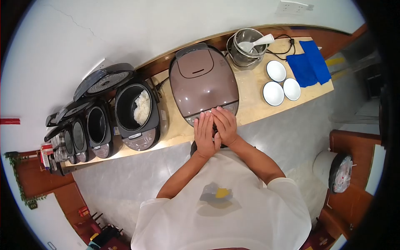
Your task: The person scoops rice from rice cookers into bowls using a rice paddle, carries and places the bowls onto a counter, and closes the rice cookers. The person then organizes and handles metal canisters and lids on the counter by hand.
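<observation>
Both of my hands lie side by side at the front edge of a closed brown rice cooker. My left hand [205, 134] rests on its front panel with the fingers extended and holds nothing. Beside it, my right hand [225, 126] touches the same front edge, fingers stretched out and empty. The lid of the brown rice cooker [203, 83] is down. To its left stands an open rice cooker [143, 139] with white rice [142, 108] in its pot. A steel pot [239, 58] with a white rice paddle [262, 40] is behind on the right.
Three white bowls [273, 93] and blue cloths [303, 68] are on the right of the wooden table [183, 133]. More open rice cookers [97, 125] line the left end. Black cables [285, 53] lie near the wall. A lined bin [325, 167] stands on the floor at right.
</observation>
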{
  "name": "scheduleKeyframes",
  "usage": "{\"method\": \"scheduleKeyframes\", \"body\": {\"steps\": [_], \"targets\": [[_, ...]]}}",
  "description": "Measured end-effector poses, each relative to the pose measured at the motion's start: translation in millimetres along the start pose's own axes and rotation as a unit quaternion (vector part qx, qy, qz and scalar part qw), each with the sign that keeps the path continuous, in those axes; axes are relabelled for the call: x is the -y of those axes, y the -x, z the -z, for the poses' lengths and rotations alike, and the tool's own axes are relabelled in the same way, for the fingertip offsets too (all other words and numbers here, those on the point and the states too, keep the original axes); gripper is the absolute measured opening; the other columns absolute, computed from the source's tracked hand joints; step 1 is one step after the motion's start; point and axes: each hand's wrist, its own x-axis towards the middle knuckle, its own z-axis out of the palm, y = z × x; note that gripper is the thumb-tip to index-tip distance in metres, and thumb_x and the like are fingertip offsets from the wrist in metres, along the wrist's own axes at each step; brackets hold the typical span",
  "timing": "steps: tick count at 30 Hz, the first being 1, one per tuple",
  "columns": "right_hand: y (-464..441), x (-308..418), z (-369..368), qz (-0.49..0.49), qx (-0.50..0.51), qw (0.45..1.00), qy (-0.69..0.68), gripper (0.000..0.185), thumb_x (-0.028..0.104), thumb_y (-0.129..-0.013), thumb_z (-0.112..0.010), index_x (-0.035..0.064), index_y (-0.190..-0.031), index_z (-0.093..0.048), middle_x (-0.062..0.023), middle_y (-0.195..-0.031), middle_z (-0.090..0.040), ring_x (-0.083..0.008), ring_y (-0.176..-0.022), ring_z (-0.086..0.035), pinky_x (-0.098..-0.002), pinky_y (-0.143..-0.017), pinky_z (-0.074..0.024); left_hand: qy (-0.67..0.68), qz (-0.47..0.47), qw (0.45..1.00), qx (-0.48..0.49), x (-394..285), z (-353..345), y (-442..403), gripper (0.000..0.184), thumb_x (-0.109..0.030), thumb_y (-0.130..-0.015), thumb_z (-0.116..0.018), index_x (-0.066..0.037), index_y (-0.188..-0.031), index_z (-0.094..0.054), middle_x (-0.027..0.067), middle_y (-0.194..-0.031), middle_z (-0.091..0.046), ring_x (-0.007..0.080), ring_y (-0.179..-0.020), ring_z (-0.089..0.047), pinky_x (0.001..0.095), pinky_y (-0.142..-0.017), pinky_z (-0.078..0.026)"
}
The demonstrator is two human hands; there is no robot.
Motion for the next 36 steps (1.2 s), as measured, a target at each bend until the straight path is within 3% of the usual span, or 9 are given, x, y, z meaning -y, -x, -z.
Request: {"method": "scheduleKeyframes", "body": {"steps": [10, 23, 25, 26, 27, 30, 32, 34, 36], "targets": [[3, -13, -3, 0.035, -0.022, 0.998, -0.049, 0.031, 0.018, -0.093, -0.056, 0.0001, -0.115, -0.068, -0.0098, -0.129, -0.066, -0.0274, -0.123, -0.061, -0.0425, -0.102, -0.0498, -0.031, -0.031, 0.995, -0.092, 5, -21, 4, 0.049, -0.019, -0.097, -0.047, 0.008, -0.138, -0.048, 0.0264, -0.146, -0.051, 0.0441, -0.139, -0.045, 0.0539, -0.119, -0.023], [4, -15, -7, 0.051, -0.044, 0.997, -0.027, 0.026, 0.018, -0.094, -0.062, 0.0018, -0.113, -0.068, -0.0089, -0.128, -0.066, -0.0253, -0.122, -0.060, -0.0402, -0.100, -0.0504, -0.022, 0.012, 0.998, -0.065, -11, -8, -5, 0.050, -0.012, -0.093, -0.051, 0.007, -0.140, -0.049, 0.0252, -0.145, -0.052, 0.0438, -0.139, -0.045, 0.0542, -0.119, -0.023], [4, -14, -6, 0.049, -0.039, 0.998, -0.022, 0.025, 0.019, -0.094, -0.063, 0.0029, -0.112, -0.069, -0.0084, -0.128, -0.066, -0.0252, -0.123, -0.060, -0.0403, -0.100, -0.0498, 0.017, 0.042, 0.998, -0.047, -24, 10, -19, 0.044, -0.007, -0.090, -0.056, 0.005, -0.132, -0.057, 0.0239, -0.140, -0.056, 0.0437, -0.136, -0.048, 0.0540, -0.117, -0.029], [5, -14, -7, 0.046, -0.036, 0.998, -0.019, 0.024, 0.020, -0.094, -0.063, 0.0045, -0.111, -0.069, -0.0075, -0.129, -0.066, -0.0251, -0.123, -0.060, -0.0403, -0.101, -0.0491, 0.028, 0.041, 0.997, -0.066, -35, 21, -32, 0.032, -0.003, -0.092, -0.057, 0.004, -0.122, -0.063, 0.0205, -0.130, -0.062, 0.0388, -0.127, -0.056, 0.0502, -0.111, -0.039], [7, -14, -8, 0.044, -0.032, 0.998, -0.016, 0.023, 0.022, -0.094, -0.064, 0.0062, -0.111, -0.069, -0.0066, -0.129, -0.066, -0.0250, -0.123, -0.060, -0.0404, -0.101, -0.0483, 0.030, 0.048, 0.996, -0.064, -44, 29, -41, 0.032, -0.003, -0.092, -0.057, 0.004, -0.122, -0.063, 0.0205, -0.130, -0.062, 0.0388, -0.127, -0.056, 0.0502, -0.111, -0.039], [6, -12, -9, 0.028, -0.014, 0.999, -0.020, 0.023, 0.024, -0.094, -0.065, 0.0089, -0.111, -0.069, -0.0056, -0.130, -0.066, -0.0252, -0.124, -0.059, -0.0409, -0.102, -0.0466, 0.309, 0.112, 0.944, -0.004, -74, 65, -66, 0.020, -0.001, -0.100, -0.051, 0.005, -0.114, -0.064, 0.0165, -0.115, -0.067, 0.0288, -0.109, -0.064, 0.0394, -0.099, -0.049], [2, -12, 1, 0.053, 0.024, 0.998, 0.007, 0.029, 0.024, -0.091, -0.067, 0.0081, -0.114, -0.069, -0.0074, -0.130, -0.066, -0.0256, -0.123, -0.060, -0.0413, -0.103, -0.0454, 0.497, 0.089, 0.863, 0.026, -97, 93, -88, 0.020, -0.001, -0.099, -0.052, 0.004, -0.113, -0.065, 0.0175, -0.113, -0.068, 0.0315, -0.109, -0.065, 0.0412, -0.097, -0.050], [3, -9, -5, 0.046, -0.005, 0.999, -0.006, 0.031, 0.024, -0.089, -0.067, 0.0072, -0.116, -0.069, -0.0083, -0.130, -0.066, -0.0259, -0.123, -0.060, -0.0416, -0.103, -0.0457, 0.587, 0.002, 0.808, 0.057, -122, 122, -115, 0.015, 0.000, -0.098, -0.052, 0.002, -0.107, -0.062, 0.0175, -0.105, -0.069, 0.0322, -0.104, -0.066, 0.0442, -0.088, -0.054], [2, -9, -6, 0.039, -0.029, 0.999, -0.023, 0.035, 0.023, -0.086, -0.068, 0.0048, -0.117, -0.068, -0.0099, -0.130, -0.066, -0.0270, -0.123, -0.061, -0.0429, -0.103, -0.0467, 0.666, -0.065, 0.743, -0.006, -148, 131, -135, 0.008, -0.003, -0.097, -0.057, 0.004, -0.102, -0.057, 0.0160, -0.095, -0.067, 0.0308, -0.092, -0.066, 0.0432, -0.076, -0.056]]}}
